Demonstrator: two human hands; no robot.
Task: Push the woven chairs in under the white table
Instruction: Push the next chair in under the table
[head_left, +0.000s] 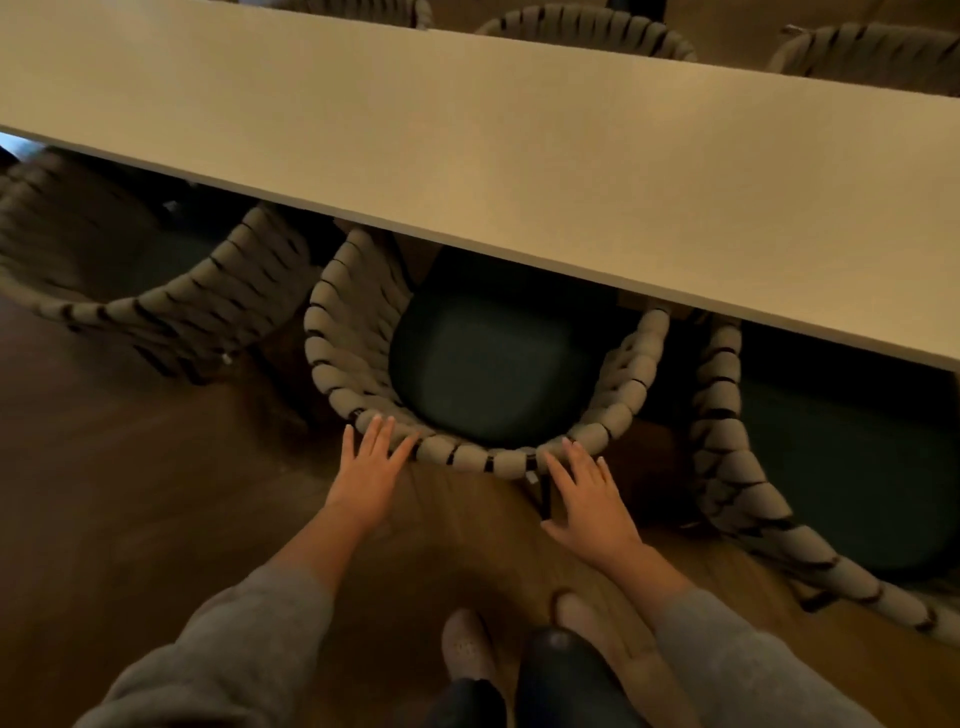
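1. The left grip (369, 467) and right grip (587, 493) are both flat, with fingers straight and apart, clamped on nothing. Their fingertips touch the curved back rim of the middle chair (483, 460).
2. That chair stands on the wood floor (156, 493). Its back is toward the person and its open front points away, under the worktop (467, 156).
3. Its dark seat (493, 364) lies partly beneath the worktop's near edge.
4. The left chair (156, 312) and right chair (727, 441) stand just beside it. The right chair reaches nearer the person.
5. The worktop's long axis runs from upper left to lower right across the view.
6. Beyond it, the far chairs (587, 26) show only their woven backs.
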